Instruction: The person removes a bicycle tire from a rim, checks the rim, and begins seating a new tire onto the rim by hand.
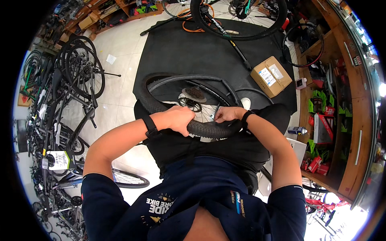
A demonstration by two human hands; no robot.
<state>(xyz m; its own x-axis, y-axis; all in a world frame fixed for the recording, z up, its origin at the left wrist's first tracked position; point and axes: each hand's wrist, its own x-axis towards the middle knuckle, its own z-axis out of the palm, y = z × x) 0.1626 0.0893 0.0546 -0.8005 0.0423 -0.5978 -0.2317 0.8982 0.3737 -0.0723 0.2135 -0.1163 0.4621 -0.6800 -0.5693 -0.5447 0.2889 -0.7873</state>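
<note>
A bicycle wheel with a black knobbly tyre (210,130) rests across my lap. My left hand (181,119) is wrapped round the near left part of the tyre, thumb toward me. Close by on the right, my right hand (228,114) has its fingers pinched together at the tyre's inner edge; what lies between the fingertips is hidden. A slack grey-black inner tube (193,76) loops over the far side of the wheel, outside the rim. The cassette (194,94) faces up at the hub, with spokes spreading around it.
Beyond the wheel, a black mat (177,48) carries a cardboard box (271,76) and a bicycle wheel (241,18). A spray can (296,130) lies at my right, near wooden shelves (350,120) of packaged goods. Several bicycles (82,72) crowd the left side.
</note>
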